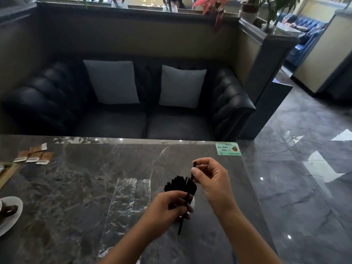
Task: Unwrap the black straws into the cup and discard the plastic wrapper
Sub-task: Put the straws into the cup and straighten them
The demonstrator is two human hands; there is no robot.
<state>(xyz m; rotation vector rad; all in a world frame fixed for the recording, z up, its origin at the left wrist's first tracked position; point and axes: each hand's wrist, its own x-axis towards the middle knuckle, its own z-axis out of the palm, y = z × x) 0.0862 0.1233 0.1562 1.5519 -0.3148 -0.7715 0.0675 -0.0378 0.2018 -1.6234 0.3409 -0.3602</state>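
- Gripping a bundle of black straws (180, 184), the left hand (167, 210) is curled around their lower part, near the middle of the dark marble table (76, 187); the straws fan upward out of the fist.
- A small white patch shows just right of the left hand's fingers (187, 208); it may be the cup, but the hand hides too much to tell.
- The right hand (213, 180) pinches a single straw (185, 202) near its top end between thumb and fingers, the other fingers folded in; that straw runs slanting down past the bundle, and its lower end sticks out below the left hand, toward the near edge.
- The clear plastic wrapper (127, 202) lies flat and crinkled on the table, just left of the left hand, apart from both hands.
- At the far left of the table sit several brown-and-white sachets (35, 156); at the near left edge, a white saucer (13, 216) is partly in view.
- A green card (228, 149) lies at the far right corner of the table.
- Beyond the table stands a dark sofa (57, 103) with two grey cushions (112, 81).
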